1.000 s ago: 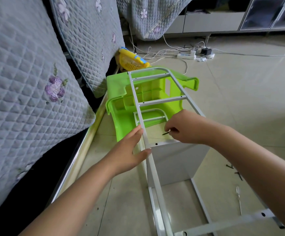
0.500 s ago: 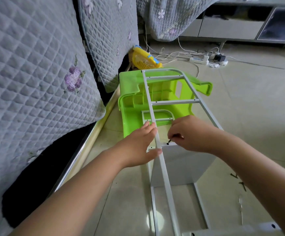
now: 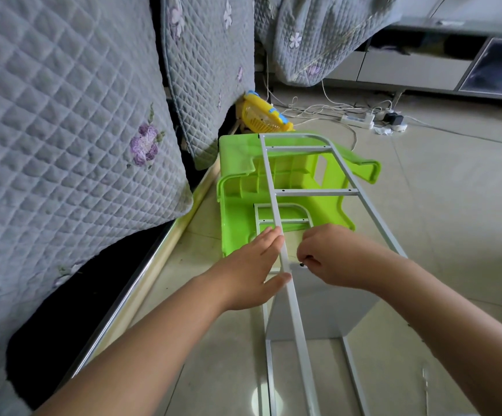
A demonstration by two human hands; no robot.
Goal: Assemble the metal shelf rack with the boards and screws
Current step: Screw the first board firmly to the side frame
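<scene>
The grey metal rack frame (image 3: 315, 192) lies on its side across the floor, its rungs running over a green plastic stool. A white board (image 3: 321, 307) stands between the two side frames. My left hand (image 3: 254, 270) rests flat against the near upright rail, thumb under it, fingers straight. My right hand (image 3: 332, 255) pinches a small black screw (image 3: 302, 265) at the top edge of the board, just right of that rail. A lower frame rail (image 3: 269, 373) lies on the floor beneath.
An overturned green stool (image 3: 237, 193) sits under the frame's far end. Quilted grey cushions (image 3: 63, 145) fill the left. A yellow basket (image 3: 258, 115), a power strip with cables (image 3: 359, 119) and a screwdriver (image 3: 424, 382) lie on the tiled floor.
The view has tilted and shifted; both hands stay at the same rail. My right hand has brought the screw down from above the board to its top edge by the rail.
</scene>
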